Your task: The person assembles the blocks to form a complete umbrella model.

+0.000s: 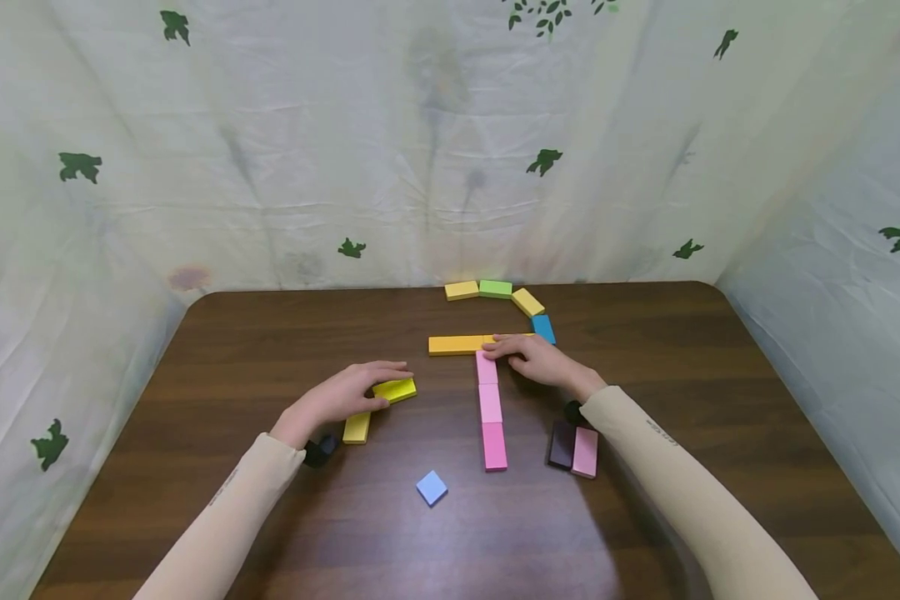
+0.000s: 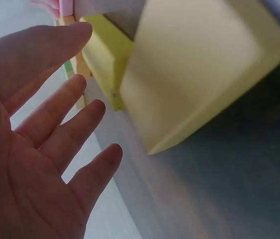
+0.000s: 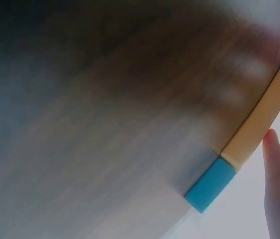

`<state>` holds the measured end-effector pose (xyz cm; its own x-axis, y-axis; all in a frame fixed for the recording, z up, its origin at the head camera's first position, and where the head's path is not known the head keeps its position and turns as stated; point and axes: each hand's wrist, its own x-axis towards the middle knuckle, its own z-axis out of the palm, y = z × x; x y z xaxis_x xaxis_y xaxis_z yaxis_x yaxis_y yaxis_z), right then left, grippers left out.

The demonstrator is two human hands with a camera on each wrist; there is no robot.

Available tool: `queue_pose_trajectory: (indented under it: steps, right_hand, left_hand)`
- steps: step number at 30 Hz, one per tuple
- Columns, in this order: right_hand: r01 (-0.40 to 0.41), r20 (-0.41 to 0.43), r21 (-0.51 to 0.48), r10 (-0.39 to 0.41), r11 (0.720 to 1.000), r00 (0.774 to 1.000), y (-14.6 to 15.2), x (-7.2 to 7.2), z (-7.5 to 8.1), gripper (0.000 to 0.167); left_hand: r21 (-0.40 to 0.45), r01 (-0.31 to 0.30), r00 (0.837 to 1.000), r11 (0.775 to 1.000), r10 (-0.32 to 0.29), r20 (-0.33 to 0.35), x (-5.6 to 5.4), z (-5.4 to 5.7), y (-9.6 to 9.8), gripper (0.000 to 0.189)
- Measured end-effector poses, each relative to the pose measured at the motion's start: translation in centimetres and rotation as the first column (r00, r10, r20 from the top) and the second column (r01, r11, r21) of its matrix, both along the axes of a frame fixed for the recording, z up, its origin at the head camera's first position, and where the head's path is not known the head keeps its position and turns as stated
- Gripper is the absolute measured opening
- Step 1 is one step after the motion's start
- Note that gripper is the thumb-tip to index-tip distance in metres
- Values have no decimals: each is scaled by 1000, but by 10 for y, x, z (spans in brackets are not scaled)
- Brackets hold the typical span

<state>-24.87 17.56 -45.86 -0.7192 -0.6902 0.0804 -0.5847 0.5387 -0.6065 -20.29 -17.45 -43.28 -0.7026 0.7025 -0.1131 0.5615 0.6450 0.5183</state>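
Observation:
My left hand point(image 1: 341, 395) reaches over a bright yellow block point(image 1: 395, 390), its fingers along the far side and its thumb near the close edge. In the left wrist view the fingers are loosely spread, with the thumb tip overlapping that block. A paler yellow block point(image 1: 357, 428) lies beside it, below the thumb. My right hand point(image 1: 537, 361) has its fingertips at the corner where a row of orange blocks point(image 1: 456, 345) meets a column of pink blocks point(image 1: 490, 403). It partly covers the orange row's right end, which reaches a blue block point(image 1: 543, 328).
Behind the orange row, yellow blocks point(image 1: 462, 290) and a green block point(image 1: 496, 289) curve round to the blue one. A light blue square block point(image 1: 432, 488) lies near the front. Beside the right forearm sit a dark block point(image 1: 561, 444) and a pink block point(image 1: 585, 452). Curtains enclose the brown table point(image 1: 270, 333).

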Motion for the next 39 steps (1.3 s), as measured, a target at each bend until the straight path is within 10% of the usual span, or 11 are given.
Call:
queue_pose_trajectory:
  steps: [19,39]
  right_hand:
    - [8,0,3,-8,1000,1000,0,1,1,41]
    - [20,19,7,-20,1000,1000,0,0,0,40]
  left_hand:
    - [-64,-4,987,998,-6,-161,9,-8,8,46]
    - [21,-58,983,998,61,-171,1,-9,8,45]
